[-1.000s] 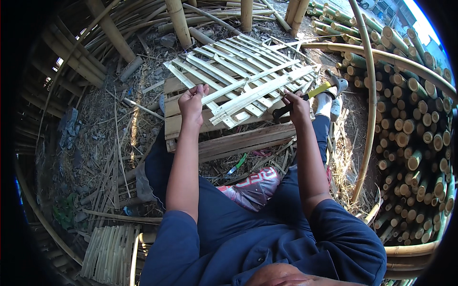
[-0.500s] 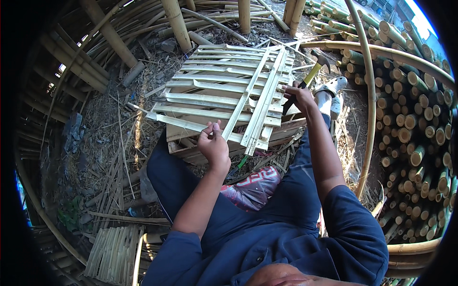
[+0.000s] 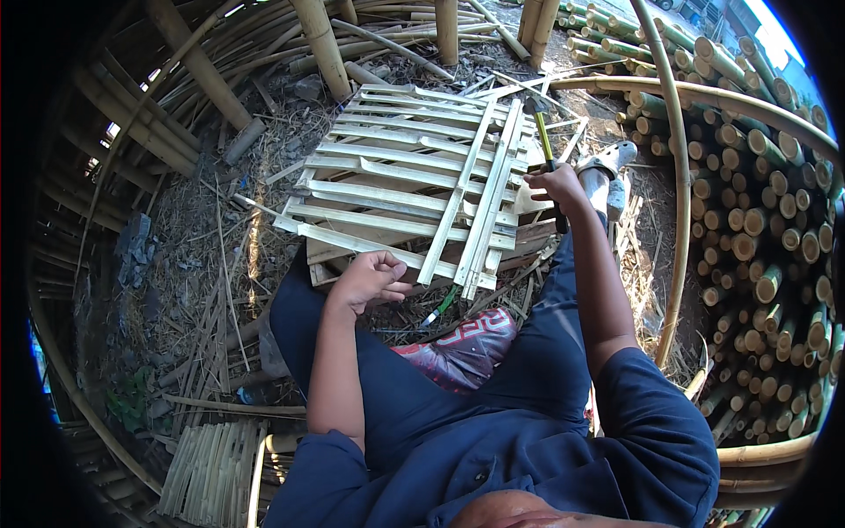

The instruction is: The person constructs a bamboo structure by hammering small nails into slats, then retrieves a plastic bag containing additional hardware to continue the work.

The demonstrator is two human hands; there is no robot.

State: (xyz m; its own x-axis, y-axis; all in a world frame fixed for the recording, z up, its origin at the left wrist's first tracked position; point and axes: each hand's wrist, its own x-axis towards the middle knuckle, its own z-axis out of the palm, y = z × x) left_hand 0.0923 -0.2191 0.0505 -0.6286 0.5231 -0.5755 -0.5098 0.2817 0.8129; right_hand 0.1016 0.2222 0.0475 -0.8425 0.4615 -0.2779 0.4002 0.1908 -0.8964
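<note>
A lattice panel of split bamboo slats (image 3: 387,165) lies on a wooden support (image 3: 319,271) in front of me, its long slats crossed by a few upright ones on the right. My left hand (image 3: 370,280) is just below the nearest slat, fingers curled and thumb and forefinger together; anything small in them is hidden. My right hand (image 3: 560,187) grips a hammer (image 3: 545,141) by its yellow and black handle, beside the panel's right edge. The hammer's head points away from me. Below the panel lies a slim green thing with a pale tip (image 3: 444,304).
Cut bamboo poles (image 3: 757,238) are stacked high on the right, behind a bent pole (image 3: 679,194). Upright bamboo posts (image 3: 322,48) stand beyond the panel. Bundled slats (image 3: 209,466) lie at lower left. Straw and scraps cover the ground (image 3: 189,290).
My left hand has moved off the nearest slat, leftward and closer to me. The hammer has swung from pointing far right to pointing away. The panel has shifted slightly toward me.
</note>
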